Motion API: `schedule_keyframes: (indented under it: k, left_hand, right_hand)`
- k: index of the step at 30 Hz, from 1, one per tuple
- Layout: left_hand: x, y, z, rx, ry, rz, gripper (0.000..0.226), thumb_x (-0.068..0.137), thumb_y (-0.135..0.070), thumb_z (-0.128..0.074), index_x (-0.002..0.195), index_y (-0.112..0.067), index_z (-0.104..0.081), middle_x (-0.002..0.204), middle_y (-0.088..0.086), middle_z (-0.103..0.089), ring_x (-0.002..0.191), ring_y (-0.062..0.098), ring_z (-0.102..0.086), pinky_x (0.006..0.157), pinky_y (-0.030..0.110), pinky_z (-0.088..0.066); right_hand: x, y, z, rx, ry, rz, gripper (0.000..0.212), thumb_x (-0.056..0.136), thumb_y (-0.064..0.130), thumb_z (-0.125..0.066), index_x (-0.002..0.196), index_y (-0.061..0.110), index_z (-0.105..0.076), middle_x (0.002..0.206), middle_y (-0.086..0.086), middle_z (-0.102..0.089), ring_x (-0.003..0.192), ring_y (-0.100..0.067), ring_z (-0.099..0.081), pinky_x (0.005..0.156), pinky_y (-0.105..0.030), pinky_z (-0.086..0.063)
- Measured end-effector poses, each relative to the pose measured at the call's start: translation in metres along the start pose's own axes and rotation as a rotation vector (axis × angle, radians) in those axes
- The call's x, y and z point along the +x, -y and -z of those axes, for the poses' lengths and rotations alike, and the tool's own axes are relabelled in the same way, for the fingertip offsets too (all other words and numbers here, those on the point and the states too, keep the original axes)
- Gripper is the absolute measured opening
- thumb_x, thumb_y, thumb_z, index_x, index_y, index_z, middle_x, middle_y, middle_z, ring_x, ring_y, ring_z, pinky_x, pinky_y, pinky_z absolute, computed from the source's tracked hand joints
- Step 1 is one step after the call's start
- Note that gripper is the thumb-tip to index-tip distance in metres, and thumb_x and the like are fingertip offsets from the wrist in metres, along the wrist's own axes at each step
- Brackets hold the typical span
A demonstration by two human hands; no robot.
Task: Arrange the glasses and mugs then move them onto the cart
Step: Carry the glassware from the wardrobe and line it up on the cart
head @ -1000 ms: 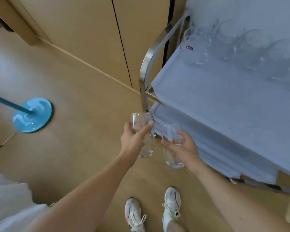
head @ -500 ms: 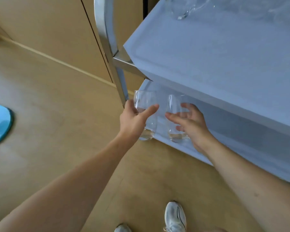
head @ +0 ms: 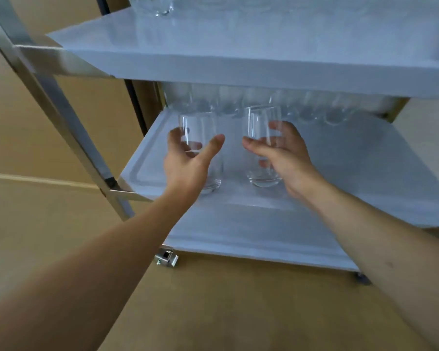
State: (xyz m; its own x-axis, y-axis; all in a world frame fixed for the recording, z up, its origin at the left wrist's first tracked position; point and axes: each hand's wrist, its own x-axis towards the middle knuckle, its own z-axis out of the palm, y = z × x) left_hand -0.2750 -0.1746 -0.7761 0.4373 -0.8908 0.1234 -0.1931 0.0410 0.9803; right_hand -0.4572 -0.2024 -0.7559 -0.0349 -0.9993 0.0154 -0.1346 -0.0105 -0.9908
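I hold two clear glass tumblers over the middle shelf (head: 365, 158) of a white cart. My left hand (head: 188, 163) grips the left tumbler (head: 200, 133), thumb in front and fingers behind the glass. My right hand (head: 281, 153) grips the right tumbler (head: 262, 122) the same way. Both tumblers are upright, side by side, near the shelf's front left; whether their bases touch the shelf I cannot tell. A row of several clear glasses (head: 307, 107) stands along the back of this shelf. More glasses (head: 157, 6) stand on the top shelf (head: 264, 39).
The cart's metal frame post (head: 61, 115) runs down at the left, with a caster (head: 166, 257) below. A lower shelf (head: 251, 234) lies under the middle one. Wooden floor and tan cabinet panels surround the cart.
My view dropped lower and closer to the cart. Both hands carried their tumblers from outside the cart's front corner in over the middle shelf.
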Motion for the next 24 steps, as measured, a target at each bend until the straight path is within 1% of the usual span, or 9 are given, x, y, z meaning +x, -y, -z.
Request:
schedule_keyframes:
  k: [6,8,10,13,14,16,19,22,24]
  left_hand:
    - [-0.012,-0.003,-0.04,-0.075,0.088,-0.047,0.085,0.062,-0.07,-0.078,0.129,-0.029,-0.045,0.106,0.002,-0.067,0.088,0.02,-0.069,0.087,0.046,-0.058]
    - [-0.015,-0.001,-0.056,-0.103,0.111,-0.074,0.08,0.066,-0.066,-0.079,0.129,-0.03,-0.045,0.106,0.001,-0.067,0.089,0.016,-0.069,0.086,0.044,-0.059]
    - [-0.021,0.0,-0.073,-0.127,0.128,-0.111,0.075,0.071,-0.06,-0.081,0.129,-0.03,-0.044,0.107,0.0,-0.066,0.091,0.012,-0.068,0.084,0.036,-0.059]
    - [-0.033,-0.001,-0.097,-0.142,0.158,-0.176,0.072,0.078,-0.05,-0.083,0.132,-0.026,-0.043,0.11,-0.003,-0.063,0.094,0.008,-0.066,0.076,0.015,-0.05]
    - [-0.037,-0.001,-0.105,-0.148,0.171,-0.2,0.075,0.076,-0.051,-0.083,0.133,-0.026,-0.042,0.111,-0.004,-0.062,0.097,0.009,-0.066,0.076,0.014,-0.05]
    - [-0.043,-0.001,-0.123,-0.15,0.221,-0.243,0.082,0.071,-0.058,-0.081,0.135,-0.028,-0.039,0.116,-0.005,-0.06,0.104,0.009,-0.064,0.085,0.022,-0.051]
    - [-0.048,-0.001,-0.151,-0.085,0.326,-0.307,0.09,0.068,-0.065,-0.079,0.138,-0.035,-0.031,0.125,-0.006,-0.056,0.117,0.006,-0.058,0.095,0.025,-0.047]
    - [-0.045,-0.004,-0.177,-0.096,0.414,-0.293,0.089,0.073,-0.057,-0.083,0.141,-0.037,-0.029,0.133,-0.007,-0.052,0.125,0.007,-0.052,0.091,0.017,-0.039]
    - [-0.039,-0.007,-0.194,-0.091,0.456,-0.289,0.089,0.076,-0.053,-0.083,0.143,-0.035,-0.027,0.136,-0.006,-0.049,0.127,0.01,-0.05,0.09,0.016,-0.038]
  right_hand:
    - [-0.009,-0.013,0.031,0.045,-0.169,0.053,0.092,0.045,0.057,-0.092,0.123,0.032,-0.051,0.111,-0.005,-0.069,0.096,-0.016,-0.072,0.078,-0.034,-0.055]
    - [-0.01,-0.019,0.044,0.048,-0.216,0.075,0.087,0.052,0.048,-0.096,0.125,0.03,-0.051,0.112,-0.005,-0.069,0.097,-0.017,-0.071,0.075,-0.029,-0.051]
    - [-0.011,-0.025,0.061,0.061,-0.26,0.097,0.08,0.06,0.035,-0.096,0.125,0.029,-0.05,0.114,-0.005,-0.068,0.102,-0.02,-0.069,0.075,-0.024,-0.049]
    - [-0.015,-0.035,0.089,0.077,-0.309,0.126,0.081,0.061,0.03,-0.097,0.127,0.031,-0.049,0.118,-0.002,-0.064,0.108,-0.021,-0.067,0.079,-0.024,-0.05]
    - [-0.016,-0.037,0.099,0.078,-0.323,0.129,0.083,0.061,0.029,-0.097,0.128,0.032,-0.049,0.121,-0.001,-0.062,0.109,-0.02,-0.066,0.08,-0.024,-0.05]
    - [-0.016,-0.039,0.117,0.077,-0.348,0.137,0.083,0.062,0.028,-0.096,0.13,0.033,-0.049,0.125,0.0,-0.058,0.112,-0.017,-0.063,0.082,-0.023,-0.05]
    - [-0.014,-0.045,0.141,0.059,-0.376,0.176,0.083,0.064,0.026,-0.095,0.132,0.034,-0.048,0.124,0.0,-0.059,0.116,-0.011,-0.06,0.095,-0.028,-0.051]
    - [-0.007,-0.056,0.165,0.024,-0.362,0.196,0.087,0.066,0.025,-0.093,0.138,0.034,-0.046,0.13,0.002,-0.059,0.121,-0.009,-0.056,0.103,-0.033,-0.049]
    - [0.0,-0.059,0.182,-0.028,-0.361,0.202,0.094,0.065,0.03,-0.093,0.143,0.036,-0.042,0.135,0.002,-0.055,0.123,-0.013,-0.054,0.103,-0.035,-0.05]
